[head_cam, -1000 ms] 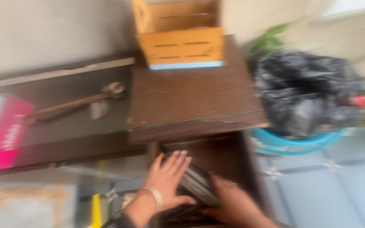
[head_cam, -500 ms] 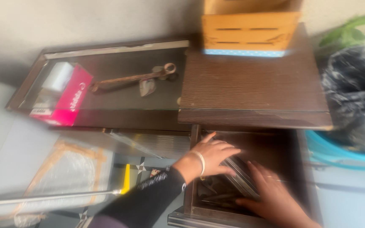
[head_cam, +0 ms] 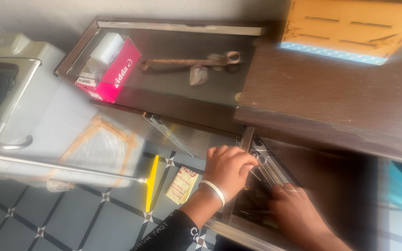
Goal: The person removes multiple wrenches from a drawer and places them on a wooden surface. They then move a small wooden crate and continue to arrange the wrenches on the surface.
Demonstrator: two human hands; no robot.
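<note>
Metal utensils (head_cam: 267, 166) in open drawer (head_cam: 331, 186), between left hand (head_cam: 229, 166) and right hand (head_cam: 295, 214)

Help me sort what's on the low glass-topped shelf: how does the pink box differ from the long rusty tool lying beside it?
The pink box is bright, blocky and clean-looking, while the rusty tool is brown, thin and long. The pink box sits at the shelf's left end with a white object on top; the rusty tool lies flat near the middle, its looped end toward the wooden cabinet. Both rest on the same glass-topped shelf, away from both hands.
</note>
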